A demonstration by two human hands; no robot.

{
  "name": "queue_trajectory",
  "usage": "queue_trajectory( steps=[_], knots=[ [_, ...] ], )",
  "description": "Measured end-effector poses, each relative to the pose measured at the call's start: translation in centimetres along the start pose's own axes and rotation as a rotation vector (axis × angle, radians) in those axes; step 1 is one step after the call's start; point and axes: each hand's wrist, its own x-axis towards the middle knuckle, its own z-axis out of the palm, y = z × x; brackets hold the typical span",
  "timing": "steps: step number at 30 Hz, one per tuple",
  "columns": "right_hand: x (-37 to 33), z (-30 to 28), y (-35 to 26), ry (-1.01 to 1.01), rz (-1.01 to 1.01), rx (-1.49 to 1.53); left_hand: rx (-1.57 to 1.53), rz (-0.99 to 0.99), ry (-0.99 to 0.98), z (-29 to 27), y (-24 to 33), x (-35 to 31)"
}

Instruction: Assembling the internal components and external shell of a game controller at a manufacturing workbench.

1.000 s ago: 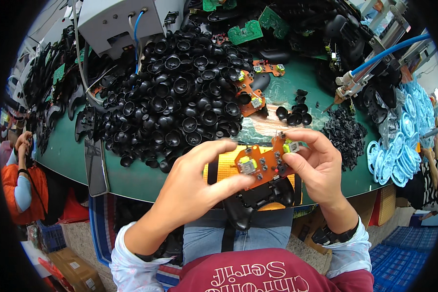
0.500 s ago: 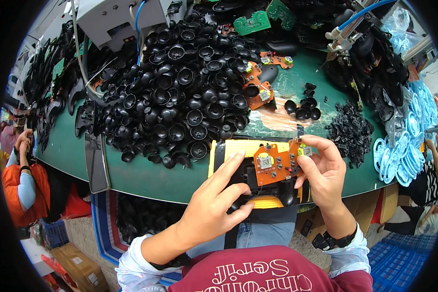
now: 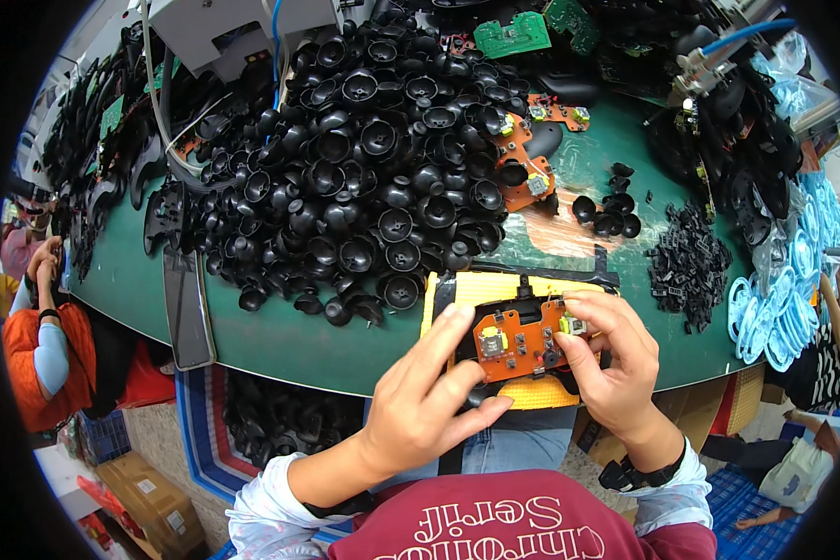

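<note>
An orange circuit board [image 3: 523, 347] with two joystick modules lies over a black game controller shell [image 3: 487, 383], mostly covering it. With thumb and fingertips, my right hand [image 3: 616, 359] grips the board at its right end, by the joystick module there. My left hand [image 3: 429, 397] is wrapped round the left side of the shell, its fingers bent at the edge. Beneath them is a yellow pad [image 3: 549, 393] with black tape [image 3: 583, 276] along its far edge. Whether the board sits fully down in the shell I cannot tell.
A big heap of black joystick caps [image 3: 345, 177] covers the table's middle. Beyond the pad lie more orange boards [image 3: 529, 177], loose caps [image 3: 609, 222] and small black parts [image 3: 689, 266]. A phone [image 3: 189, 308] lies left; pale blue rings [image 3: 782, 313] hang right. Other people sit at both sides.
My right hand has lowered the orange board onto the shell, where it now lies flatter. My left hand keeps its hold on the shell. The view has shifted slightly.
</note>
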Motion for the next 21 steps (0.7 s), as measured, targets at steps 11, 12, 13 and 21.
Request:
queue_trajectory(
  steps=[11,12,13,21],
  knots=[
    [0.5,-0.7,-0.3,-0.042,-0.238,-0.398,0.006,0.056,-0.101,-0.1,-0.2,-0.7],
    [0.5,-0.6,-0.3,-0.019,-0.200,-0.413,0.005,0.056,-0.088,0.0,-0.2,-0.6],
    [0.4,-0.6,-0.3,0.004,-0.162,-0.428,0.004,0.055,-0.076,0.0,-0.2,-0.5],
    [1.0,-1.7,1.1,-0.128,-0.211,-0.320,0.065,0.024,-0.153,-0.6,0.2,0.0]
  ],
)
